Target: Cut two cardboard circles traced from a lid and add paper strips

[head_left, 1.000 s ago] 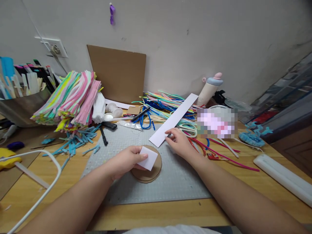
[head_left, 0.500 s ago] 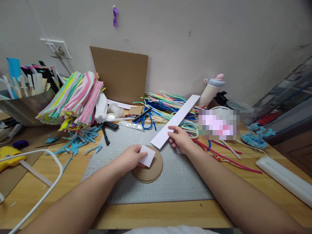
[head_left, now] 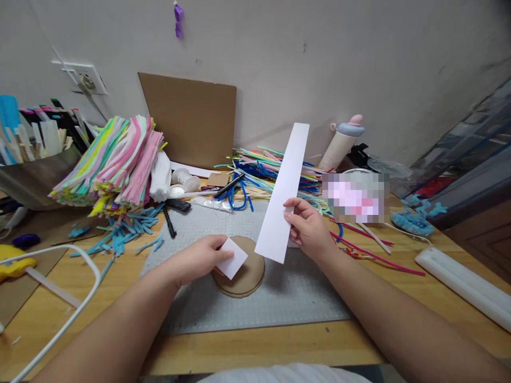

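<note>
My left hand [head_left: 195,259] pinches a small white paper square [head_left: 232,259] just above a round brown cardboard disc [head_left: 245,276], which lies on a grey cutting mat [head_left: 279,298]. My right hand [head_left: 309,229] grips a long white paper strip [head_left: 284,189] near its lower end. The strip is lifted off the desk and stands nearly upright, leaning slightly right at the top. Both hands are closed on their pieces of paper.
A pile of pastel pipe cleaners [head_left: 115,159] lies at the left, a second heap [head_left: 263,167] behind the mat. A cardboard sheet [head_left: 187,119] leans on the wall. A pastel bottle [head_left: 343,141], black pens [head_left: 170,221], a white cable [head_left: 75,298] and a white bar [head_left: 463,290] are around.
My right hand has picked the long strip up off the desk and swung it from lying slanted to nearly upright. My left hand with the small square barely moved.
</note>
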Motion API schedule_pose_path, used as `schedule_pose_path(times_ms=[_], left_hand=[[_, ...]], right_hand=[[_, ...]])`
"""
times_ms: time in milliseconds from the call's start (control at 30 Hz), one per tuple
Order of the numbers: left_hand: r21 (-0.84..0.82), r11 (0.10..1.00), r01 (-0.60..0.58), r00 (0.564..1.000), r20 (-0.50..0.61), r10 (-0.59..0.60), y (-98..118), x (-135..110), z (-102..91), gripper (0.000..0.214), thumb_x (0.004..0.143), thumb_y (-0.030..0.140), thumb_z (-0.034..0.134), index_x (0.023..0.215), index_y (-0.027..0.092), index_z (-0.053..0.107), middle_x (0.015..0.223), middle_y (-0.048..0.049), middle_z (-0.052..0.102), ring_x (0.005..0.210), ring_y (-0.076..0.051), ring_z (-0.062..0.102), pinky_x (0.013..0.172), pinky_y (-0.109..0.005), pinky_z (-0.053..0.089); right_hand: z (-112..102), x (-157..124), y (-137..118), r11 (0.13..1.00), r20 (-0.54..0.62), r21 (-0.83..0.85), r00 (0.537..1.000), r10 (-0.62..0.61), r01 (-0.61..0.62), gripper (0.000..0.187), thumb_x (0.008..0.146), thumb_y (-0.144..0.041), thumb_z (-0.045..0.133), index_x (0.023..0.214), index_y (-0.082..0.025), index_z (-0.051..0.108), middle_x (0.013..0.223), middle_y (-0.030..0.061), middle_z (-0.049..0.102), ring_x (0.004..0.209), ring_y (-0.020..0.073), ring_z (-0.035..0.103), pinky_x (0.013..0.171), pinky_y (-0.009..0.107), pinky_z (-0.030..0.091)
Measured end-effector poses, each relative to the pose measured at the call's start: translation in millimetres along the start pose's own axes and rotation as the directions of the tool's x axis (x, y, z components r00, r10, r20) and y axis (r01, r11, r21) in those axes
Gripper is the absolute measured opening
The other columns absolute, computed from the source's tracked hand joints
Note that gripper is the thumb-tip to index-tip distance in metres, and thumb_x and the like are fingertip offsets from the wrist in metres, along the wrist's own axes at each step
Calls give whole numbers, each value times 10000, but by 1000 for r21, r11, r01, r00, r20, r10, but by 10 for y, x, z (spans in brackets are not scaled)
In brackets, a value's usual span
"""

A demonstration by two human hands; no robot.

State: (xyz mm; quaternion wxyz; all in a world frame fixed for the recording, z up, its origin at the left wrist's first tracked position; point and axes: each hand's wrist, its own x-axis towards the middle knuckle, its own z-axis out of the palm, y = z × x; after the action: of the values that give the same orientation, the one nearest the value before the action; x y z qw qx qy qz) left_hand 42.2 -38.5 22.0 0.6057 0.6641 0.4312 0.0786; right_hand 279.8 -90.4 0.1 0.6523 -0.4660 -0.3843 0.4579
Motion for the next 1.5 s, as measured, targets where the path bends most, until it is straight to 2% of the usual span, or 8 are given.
schedule_pose_path(times_ms=[200,367,500,767,1133,1267,1367,1500], left_hand=[[310,943,-118,975,-146,170,-157,99,32,238,682,231,629,918,198,636,875,-42,660,827,-251,576,725,-358,411],[392,906,-159,962,-147,232,-199,165,25,210,650,218,660,859,202,685,885,-60,646,866,-275,539,768,-383,376],[289,941,-173,972,-106,211,-157,129,20,203,663,203,645,866,203,651,858,-35,647,831,-248,559,742,-364,403],[-182,973,-141,988,42,151,-13,4,49,310,593,249,721,819,186,520,755,10,617,704,-161,594,659,-296,475],[-371,893,-254,967,-69,246,-152,188,249,318,587,244,783,748,181,516,734,35,622,682,-114,584,651,-235,440],[-349,893,-284,958,-71,277,-189,249,237,324,600,244,773,800,201,522,733,39,652,709,-137,623,689,-265,462],[-288,920,-264,962,-14,272,-221,280,173,317,594,251,781,841,180,596,771,-5,708,745,-178,658,721,-307,485],[-175,951,-256,963,45,267,-265,309,87,229,626,284,768,795,159,677,773,-32,747,728,-199,673,698,-318,495]], right_hand=[[43,-80,-33,997,88,69,996,28,-34,253,715,-257,686,918,-229,537,566,-109,468,325,14,319,263,96,238],[86,-158,-67,995,139,73,989,56,-67,248,731,-256,682,932,-232,537,560,-105,449,342,22,309,272,102,231],[67,-161,-47,998,137,39,990,33,-39,208,759,-239,657,933,-237,542,586,-94,470,358,31,335,294,120,265],[0,-121,-7,985,56,-98,988,-141,146,109,819,-171,585,891,-243,548,582,-91,471,367,39,387,320,125,281],[154,-332,59,891,276,-233,905,-325,390,70,887,-222,580,942,-263,597,756,-38,519,500,77,545,443,205,443],[150,-381,142,817,332,-319,864,-378,480,257,878,-208,598,1103,-328,563,918,0,568,557,95,553,483,246,469],[160,-402,187,818,387,-279,838,-384,504,539,877,-180,596,1294,-447,383,979,-13,585,562,93,545,494,248,486],[155,-334,165,946,473,-127,856,-207,299,819,818,-200,676,1384,-514,174,1087,-10,569,592,87,576,484,225,511]])
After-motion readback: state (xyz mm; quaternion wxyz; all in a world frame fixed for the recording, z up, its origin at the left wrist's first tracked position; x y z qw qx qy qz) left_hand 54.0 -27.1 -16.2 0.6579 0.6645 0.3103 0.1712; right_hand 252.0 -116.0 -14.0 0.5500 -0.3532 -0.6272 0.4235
